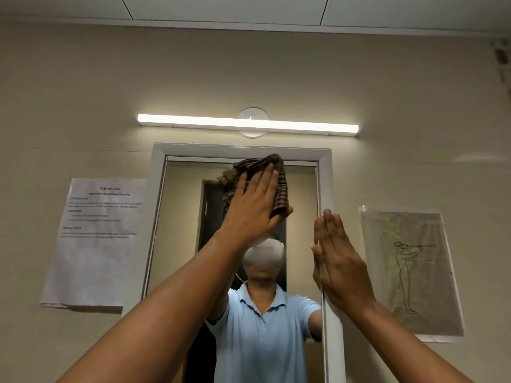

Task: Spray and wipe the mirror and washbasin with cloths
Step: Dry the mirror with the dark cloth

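Both forearms reached up. The left hand (250, 205), fingers flat, pressed the cloth (255, 183) against the mirror (182, 230) near its top edge; unwiped glass lay below. The right hand (338, 261) rested flat on the frame (326, 183).

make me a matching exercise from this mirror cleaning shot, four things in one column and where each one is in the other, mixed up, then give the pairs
Things
1. striped cloth
2. right hand
3. printed sheet
4. light bar

Places
A. on the wall above the mirror
B. taped to the wall left of the mirror
C. flat against the mirror's right frame edge
D. pressed to the upper glass under the left hand

Pairs: 1-D, 2-C, 3-B, 4-A
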